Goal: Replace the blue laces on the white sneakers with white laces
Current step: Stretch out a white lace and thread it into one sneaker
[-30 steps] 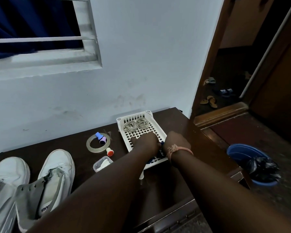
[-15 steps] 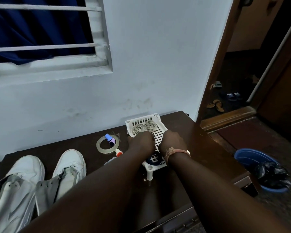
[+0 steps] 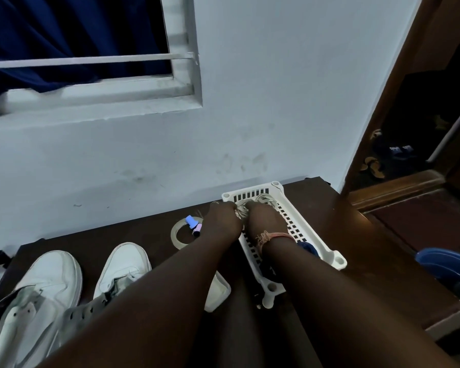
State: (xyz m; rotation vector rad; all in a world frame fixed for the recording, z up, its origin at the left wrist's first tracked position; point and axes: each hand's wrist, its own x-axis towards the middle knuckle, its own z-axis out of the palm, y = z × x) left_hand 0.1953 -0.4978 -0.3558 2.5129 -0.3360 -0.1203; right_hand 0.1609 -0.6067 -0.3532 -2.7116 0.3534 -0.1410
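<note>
Whereas a second ago both hands were placed at the near end of the white basket [image 3: 314, 236], over the dark blue bundle, they have now been moved to its far end, where the coiled white laces [image 3: 263, 201] lie. The left hand [image 3: 222, 217] and the right hand [image 3: 267, 221] are seen side by side on the coils, fingers curled down into them; a coil appears to be gripped by each, though the fingertips are hidden and a firm hold cannot be confirmed. The blue laces [image 3: 307, 248] are left in the near part of the basket, partly covered by the right forearm. The two white sneakers [image 3: 64, 282] stand at the near left of the dark table [image 3: 356, 240], their eyelets bare and tongues loose. It may be judged that unlacing is finished and that the white laces are being picked up for threading. A roll of clear tape [image 3: 179, 235] lies between the sneakers and the basket.
</note>
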